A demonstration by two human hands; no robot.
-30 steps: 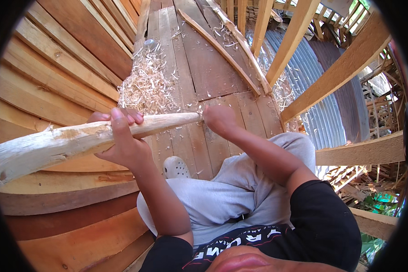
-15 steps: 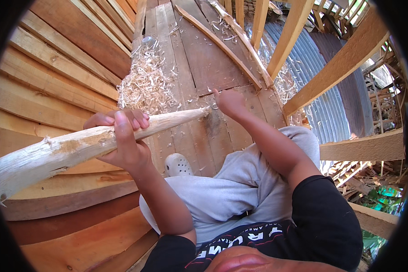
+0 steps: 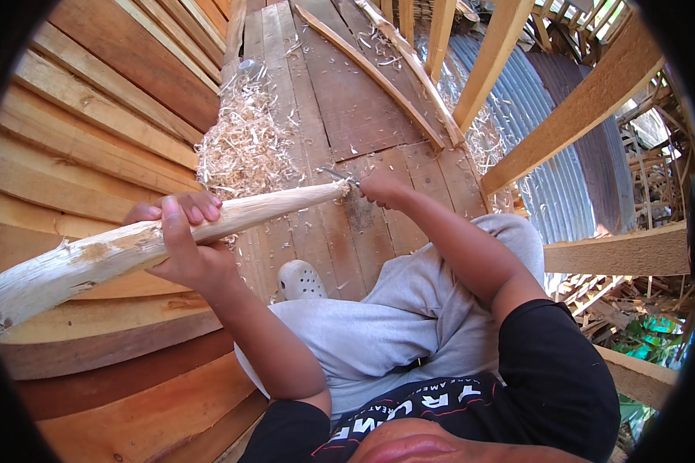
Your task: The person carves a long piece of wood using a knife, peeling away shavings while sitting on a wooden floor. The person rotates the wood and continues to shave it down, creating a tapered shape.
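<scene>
A long peeled wooden pole [image 3: 278, 204] slants from the left rim up to its whittled tip near the middle. My left hand [image 3: 189, 235] is closed round it, with the thumb over the top and fingers on the far side. At the tip, my right hand [image 3: 380, 187] is closed on the handle of a knife [image 3: 333, 174]. Its thin dark blade points left, just beyond the tip; whether it touches the wood I cannot tell. Most of the handle is hidden by the fingers.
Stacked boards [image 3: 93, 116] line the left side. Pale shavings [image 3: 243, 150] are heaped on the plank floor [image 3: 363, 116], with a clear container [image 3: 249, 68] behind. Two long wooden strips [image 3: 371, 73] lie farther off. Slanting posts [image 3: 496, 65] and corrugated metal sheets [image 3: 517, 131] stand at right.
My left hand has shifted left along the pole. My right hand has turned and come slightly nearer, and the knife blade now shows by the tip. The pole has moved slightly left.
</scene>
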